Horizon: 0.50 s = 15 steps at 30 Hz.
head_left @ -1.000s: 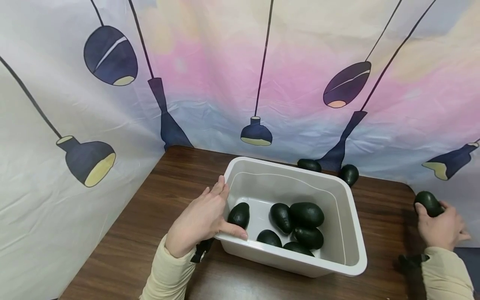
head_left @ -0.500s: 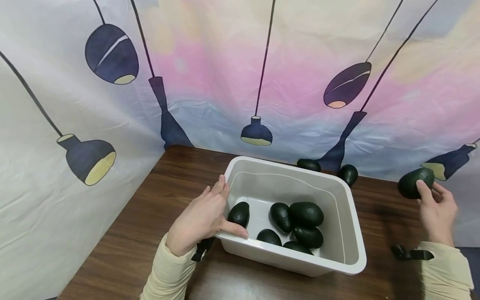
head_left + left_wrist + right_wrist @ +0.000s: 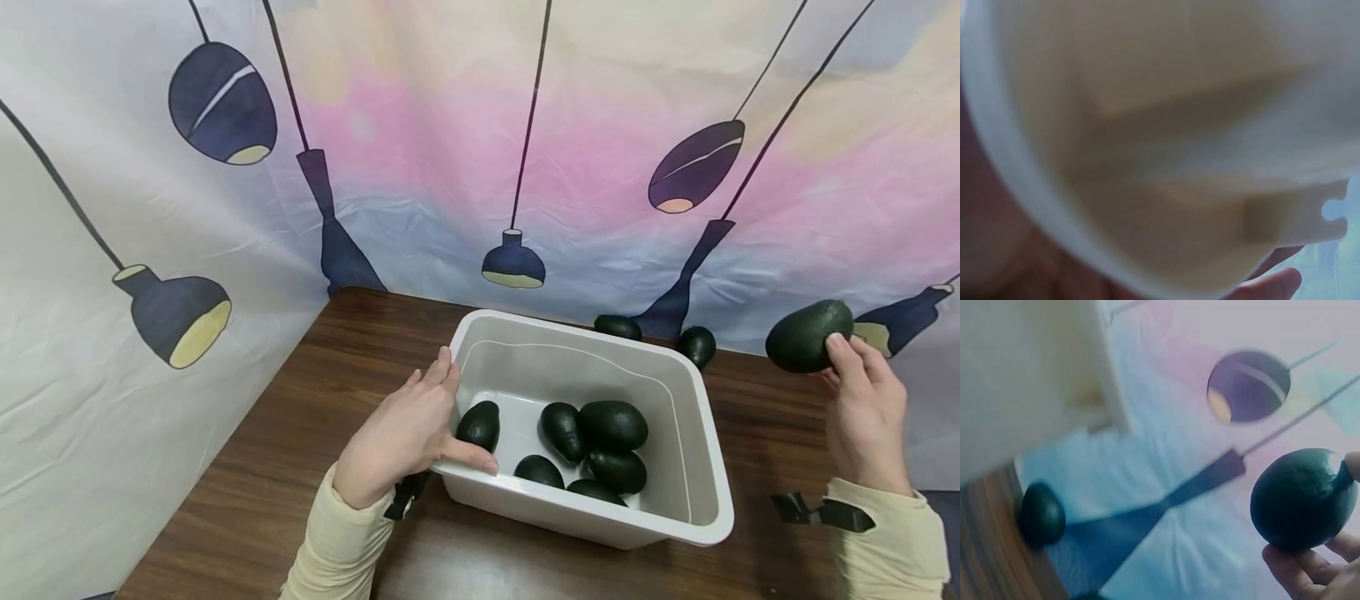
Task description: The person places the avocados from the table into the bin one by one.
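Now | right hand (image 3: 862, 408) fingers pinch avocado (image 3: 808, 335) aloft | left hand (image 3: 405, 437) fingers grip bin (image 3: 701, 467) rim

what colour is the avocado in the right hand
Very dark green, almost black, with a slight sheen. The avocado in the right hand shows best in the right wrist view.

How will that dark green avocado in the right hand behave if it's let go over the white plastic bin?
The dark green avocado, pinched by the right hand, looks rounded and egg-shaped, so it will probably roll on landing. Its skin shows a sheen, so it may be a little slippery. The white plastic bin, steadied by the left hand, has tall walls that should likely contain it.
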Each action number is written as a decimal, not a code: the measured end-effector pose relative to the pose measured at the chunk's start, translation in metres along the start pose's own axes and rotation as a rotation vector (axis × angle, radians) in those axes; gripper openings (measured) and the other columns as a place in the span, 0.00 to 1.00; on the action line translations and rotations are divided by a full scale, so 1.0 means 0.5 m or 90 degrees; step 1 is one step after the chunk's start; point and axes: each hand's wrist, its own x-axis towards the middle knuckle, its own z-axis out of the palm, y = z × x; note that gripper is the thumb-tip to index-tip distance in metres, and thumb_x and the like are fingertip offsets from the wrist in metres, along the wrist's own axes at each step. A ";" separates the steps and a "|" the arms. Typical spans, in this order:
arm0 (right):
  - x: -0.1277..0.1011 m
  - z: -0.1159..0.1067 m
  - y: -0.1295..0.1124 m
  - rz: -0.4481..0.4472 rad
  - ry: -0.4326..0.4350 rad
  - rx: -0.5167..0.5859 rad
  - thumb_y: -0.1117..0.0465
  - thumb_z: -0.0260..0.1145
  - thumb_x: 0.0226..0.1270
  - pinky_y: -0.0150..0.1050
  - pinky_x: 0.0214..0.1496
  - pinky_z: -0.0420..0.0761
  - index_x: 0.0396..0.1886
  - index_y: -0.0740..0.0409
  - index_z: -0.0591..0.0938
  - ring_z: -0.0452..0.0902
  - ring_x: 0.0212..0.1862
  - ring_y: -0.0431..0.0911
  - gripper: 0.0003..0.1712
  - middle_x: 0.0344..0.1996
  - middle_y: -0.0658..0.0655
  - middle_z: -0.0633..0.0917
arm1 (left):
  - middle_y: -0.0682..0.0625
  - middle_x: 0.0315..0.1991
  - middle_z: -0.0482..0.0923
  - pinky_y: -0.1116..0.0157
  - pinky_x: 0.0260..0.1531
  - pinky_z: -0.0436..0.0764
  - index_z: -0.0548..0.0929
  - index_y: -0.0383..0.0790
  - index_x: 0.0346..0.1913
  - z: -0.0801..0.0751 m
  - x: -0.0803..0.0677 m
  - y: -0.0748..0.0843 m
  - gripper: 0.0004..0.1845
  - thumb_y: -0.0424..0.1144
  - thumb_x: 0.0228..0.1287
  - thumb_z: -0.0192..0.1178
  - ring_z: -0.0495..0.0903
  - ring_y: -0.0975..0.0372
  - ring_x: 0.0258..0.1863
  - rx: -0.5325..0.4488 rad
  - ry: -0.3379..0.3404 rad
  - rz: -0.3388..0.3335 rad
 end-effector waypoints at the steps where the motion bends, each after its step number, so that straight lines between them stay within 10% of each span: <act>1: -0.005 0.006 -0.004 -0.010 -0.014 0.002 0.64 0.61 0.71 0.25 0.49 0.71 0.59 0.61 0.78 0.79 0.44 0.40 0.18 0.51 0.53 0.76 | 0.24 0.70 0.52 0.47 0.65 0.65 0.60 0.20 0.69 0.000 0.001 0.000 0.71 0.74 0.30 0.69 0.70 0.44 0.63 -0.002 0.000 0.000; 15: -0.070 0.081 -0.061 -0.133 -0.093 -0.018 0.71 0.57 0.71 0.31 0.60 0.66 0.62 0.70 0.74 0.70 0.60 0.49 0.21 0.57 0.63 0.75 | 0.25 0.70 0.51 0.47 0.65 0.65 0.60 0.19 0.69 -0.001 0.002 0.000 0.72 0.74 0.30 0.69 0.68 0.43 0.64 0.001 -0.005 -0.001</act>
